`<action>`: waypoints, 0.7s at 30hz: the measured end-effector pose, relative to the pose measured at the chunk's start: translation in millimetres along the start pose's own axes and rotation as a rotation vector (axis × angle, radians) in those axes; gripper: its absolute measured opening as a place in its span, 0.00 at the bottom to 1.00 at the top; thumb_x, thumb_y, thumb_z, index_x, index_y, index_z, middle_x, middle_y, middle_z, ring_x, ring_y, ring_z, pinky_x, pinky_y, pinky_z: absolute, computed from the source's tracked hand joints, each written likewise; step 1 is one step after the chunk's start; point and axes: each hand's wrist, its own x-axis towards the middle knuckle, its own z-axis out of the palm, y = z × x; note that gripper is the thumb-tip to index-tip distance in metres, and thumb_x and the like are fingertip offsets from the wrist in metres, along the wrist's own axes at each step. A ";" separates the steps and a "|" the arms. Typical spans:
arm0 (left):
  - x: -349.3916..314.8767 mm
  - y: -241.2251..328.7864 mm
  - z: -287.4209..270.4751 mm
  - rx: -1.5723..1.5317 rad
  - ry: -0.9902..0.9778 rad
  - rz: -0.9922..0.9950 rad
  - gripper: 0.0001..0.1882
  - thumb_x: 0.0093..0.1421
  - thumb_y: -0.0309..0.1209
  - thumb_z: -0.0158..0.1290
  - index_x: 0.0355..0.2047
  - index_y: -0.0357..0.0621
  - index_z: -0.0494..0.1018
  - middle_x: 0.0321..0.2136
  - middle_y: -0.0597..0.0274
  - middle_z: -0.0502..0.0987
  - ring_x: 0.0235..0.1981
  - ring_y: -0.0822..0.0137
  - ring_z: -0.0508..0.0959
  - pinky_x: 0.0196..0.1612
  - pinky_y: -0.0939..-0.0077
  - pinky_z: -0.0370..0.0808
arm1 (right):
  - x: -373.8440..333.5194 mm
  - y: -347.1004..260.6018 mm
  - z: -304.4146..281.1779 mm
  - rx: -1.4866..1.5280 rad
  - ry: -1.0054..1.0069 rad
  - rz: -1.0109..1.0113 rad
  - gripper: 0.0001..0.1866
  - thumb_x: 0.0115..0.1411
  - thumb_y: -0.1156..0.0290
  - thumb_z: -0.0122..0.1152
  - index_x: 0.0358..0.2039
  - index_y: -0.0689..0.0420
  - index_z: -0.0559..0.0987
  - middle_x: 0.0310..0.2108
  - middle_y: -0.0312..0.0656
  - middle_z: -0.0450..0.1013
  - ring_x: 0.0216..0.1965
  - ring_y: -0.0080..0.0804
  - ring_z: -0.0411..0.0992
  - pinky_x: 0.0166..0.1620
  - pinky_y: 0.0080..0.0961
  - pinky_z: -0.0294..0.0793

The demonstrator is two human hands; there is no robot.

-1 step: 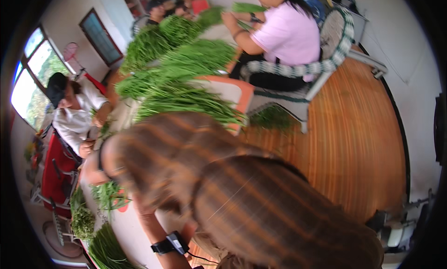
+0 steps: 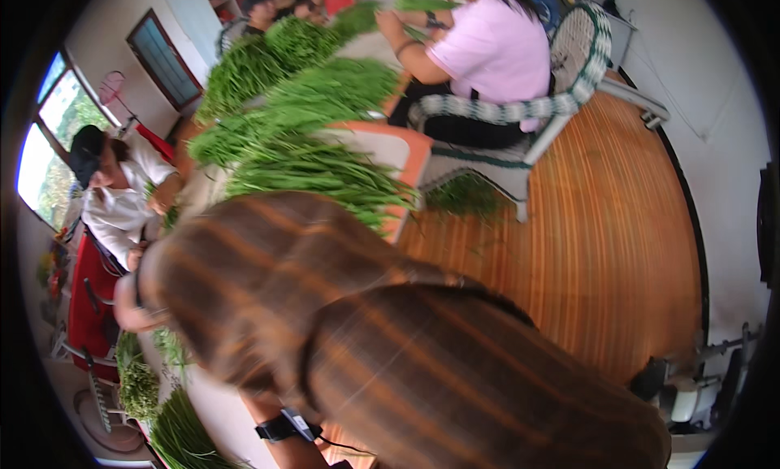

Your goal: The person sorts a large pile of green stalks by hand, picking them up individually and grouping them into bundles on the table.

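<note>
My right arm, in a brown plaid sleeve, reaches across the view to the left. Its hand (image 2: 134, 305), smeared by motion and partly hidden by the sleeve, is over the table's left side near some loose greens (image 2: 171, 345). What its fingers do does not show. My left hand (image 2: 262, 406), just past a black wristband with a small device, is mostly covered by the right sleeve. A bundle of long, thin green stalks (image 2: 183, 432), like chives, and a paler bunch (image 2: 138, 385) lie at the table's left edge. A large pile of green stalks (image 2: 317, 177) spreads beyond my sleeve.
Across the table's left side sits a person in a white shirt (image 2: 122, 213). Another in a pink top (image 2: 500, 51) sits on a woven chair (image 2: 581, 51) at the far right. More green heaps (image 2: 276, 51) cover the far table. Green scraps (image 2: 467, 194) lie on the striped floor.
My right arm and hand have shifted left, now covering more of my left hand and the loose greens. The whole view has also shifted slightly.
</note>
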 end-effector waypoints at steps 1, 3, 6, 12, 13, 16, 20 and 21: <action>6.4 1.0 5.0 0.025 -0.069 -0.019 0.18 0.57 0.36 0.45 0.46 0.43 0.65 0.25 0.65 0.73 0.24 0.71 0.72 0.29 0.77 0.70 | -3.9 1.4 -9.8 -0.001 0.014 -0.003 0.09 0.46 0.66 0.55 0.22 0.59 0.76 0.17 0.42 0.71 0.20 0.30 0.69 0.25 0.28 0.68; 17.1 -9.1 13.6 0.033 -0.136 -0.032 0.18 0.57 0.36 0.45 0.46 0.43 0.65 0.25 0.65 0.73 0.24 0.71 0.72 0.29 0.77 0.70 | -4.1 2.6 -18.4 -0.017 0.039 -0.019 0.09 0.45 0.67 0.54 0.21 0.59 0.76 0.17 0.43 0.71 0.20 0.31 0.69 0.25 0.28 0.68; -4.0 -13.4 -4.6 0.059 -0.106 -0.034 0.18 0.57 0.36 0.45 0.45 0.43 0.66 0.25 0.65 0.73 0.24 0.71 0.72 0.29 0.77 0.70 | 2.2 -10.1 -5.8 0.002 0.070 -0.077 0.09 0.45 0.67 0.54 0.21 0.59 0.76 0.17 0.44 0.71 0.20 0.32 0.70 0.25 0.29 0.68; -12.5 -8.0 -18.4 0.045 -0.098 0.009 0.17 0.57 0.36 0.45 0.45 0.43 0.66 0.24 0.66 0.73 0.24 0.71 0.71 0.28 0.77 0.70 | 21.3 -22.7 1.0 0.048 0.149 -0.134 0.08 0.44 0.69 0.53 0.20 0.60 0.76 0.16 0.45 0.70 0.21 0.35 0.70 0.25 0.32 0.69; -11.9 -7.1 -21.6 0.043 -0.092 0.026 0.17 0.57 0.36 0.45 0.45 0.43 0.66 0.24 0.66 0.73 0.24 0.71 0.71 0.28 0.77 0.70 | 20.1 -18.4 7.6 0.075 0.175 -0.127 0.08 0.43 0.69 0.53 0.20 0.60 0.76 0.16 0.46 0.70 0.21 0.36 0.70 0.25 0.32 0.69; -3.7 -8.9 -22.3 0.004 -0.073 0.091 0.17 0.57 0.36 0.45 0.44 0.43 0.67 0.24 0.66 0.73 0.23 0.71 0.71 0.28 0.76 0.70 | 6.1 11.5 23.1 0.134 0.207 -0.068 0.08 0.43 0.70 0.53 0.19 0.60 0.76 0.16 0.46 0.70 0.22 0.37 0.70 0.26 0.33 0.70; -4.5 -1.0 -26.4 -0.024 0.043 0.187 0.14 0.57 0.39 0.43 0.37 0.45 0.70 0.20 0.66 0.72 0.20 0.71 0.70 0.25 0.76 0.67 | -19.8 50.3 84.8 0.183 0.200 0.080 0.08 0.42 0.70 0.52 0.19 0.61 0.76 0.16 0.48 0.69 0.22 0.39 0.71 0.26 0.34 0.70; 2.9 -3.8 -20.5 -0.073 0.036 0.176 0.15 0.57 0.40 0.43 0.37 0.45 0.70 0.18 0.66 0.72 0.19 0.71 0.70 0.25 0.77 0.67 | -22.0 63.3 115.1 0.086 0.115 0.207 0.07 0.42 0.73 0.52 0.20 0.61 0.76 0.20 0.48 0.71 0.27 0.40 0.72 0.29 0.35 0.71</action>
